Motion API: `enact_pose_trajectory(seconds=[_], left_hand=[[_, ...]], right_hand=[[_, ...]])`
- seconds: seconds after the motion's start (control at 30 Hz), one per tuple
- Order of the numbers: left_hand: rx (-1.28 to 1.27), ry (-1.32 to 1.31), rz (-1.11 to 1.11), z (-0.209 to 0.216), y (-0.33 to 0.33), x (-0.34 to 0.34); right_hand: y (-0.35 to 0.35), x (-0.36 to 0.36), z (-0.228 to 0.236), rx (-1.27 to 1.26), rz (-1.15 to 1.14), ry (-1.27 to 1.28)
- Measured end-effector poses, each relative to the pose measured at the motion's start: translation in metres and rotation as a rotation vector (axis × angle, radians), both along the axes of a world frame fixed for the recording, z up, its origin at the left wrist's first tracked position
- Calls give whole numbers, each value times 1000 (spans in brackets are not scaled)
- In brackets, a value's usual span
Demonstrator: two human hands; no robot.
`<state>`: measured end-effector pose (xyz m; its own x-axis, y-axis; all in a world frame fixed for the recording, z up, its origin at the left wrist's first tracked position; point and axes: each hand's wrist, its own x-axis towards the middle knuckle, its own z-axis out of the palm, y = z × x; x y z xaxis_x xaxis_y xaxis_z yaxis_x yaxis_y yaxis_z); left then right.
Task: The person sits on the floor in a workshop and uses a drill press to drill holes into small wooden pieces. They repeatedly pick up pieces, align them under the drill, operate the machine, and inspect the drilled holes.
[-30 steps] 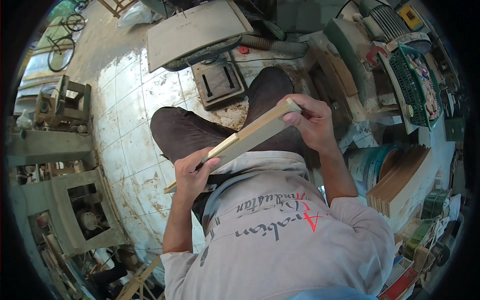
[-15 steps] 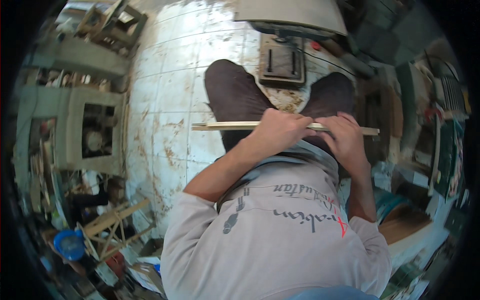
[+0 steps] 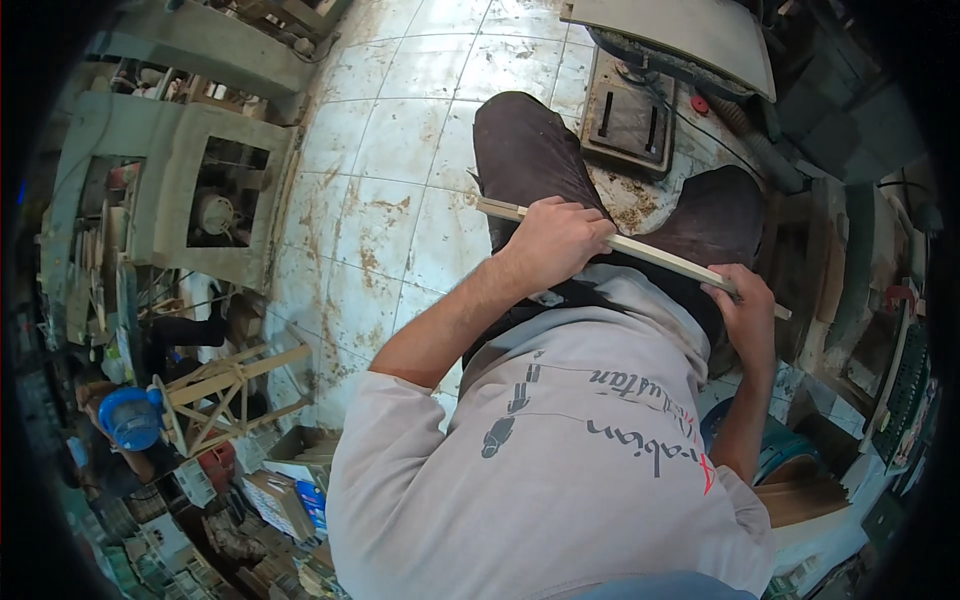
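Crosswise, the slat (image 3: pixel 640 250) lay over the knees, long axis running L-R. Left hand (image 3: pixel 555 240) wrapped it near its L end; right hand (image 3: pixel 748 312) pinched its R end.

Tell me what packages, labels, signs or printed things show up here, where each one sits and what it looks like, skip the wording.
Print on the grey shirt: across the chest, below the wooden strip held by the left hand and right hand; dark lettering, a small dark figure, one red mark.
Boxes: lower left on the floor, flat cartons, white and blue; print too small to tell.
No screens or signs show.
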<state>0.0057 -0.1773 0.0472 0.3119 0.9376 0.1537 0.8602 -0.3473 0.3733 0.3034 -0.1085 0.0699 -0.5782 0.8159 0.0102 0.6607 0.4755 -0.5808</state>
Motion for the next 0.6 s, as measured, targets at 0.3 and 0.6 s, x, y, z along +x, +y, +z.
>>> enact_pose_trajectory(seconds=[0.3, 0.6], left_hand=[[31, -9, -11, 12, 19, 11], [233, -130, 372, 63, 22, -30]], right_hand=[[3, -46, -11, 243, 144, 138], [11, -29, 11, 113, 15, 322]])
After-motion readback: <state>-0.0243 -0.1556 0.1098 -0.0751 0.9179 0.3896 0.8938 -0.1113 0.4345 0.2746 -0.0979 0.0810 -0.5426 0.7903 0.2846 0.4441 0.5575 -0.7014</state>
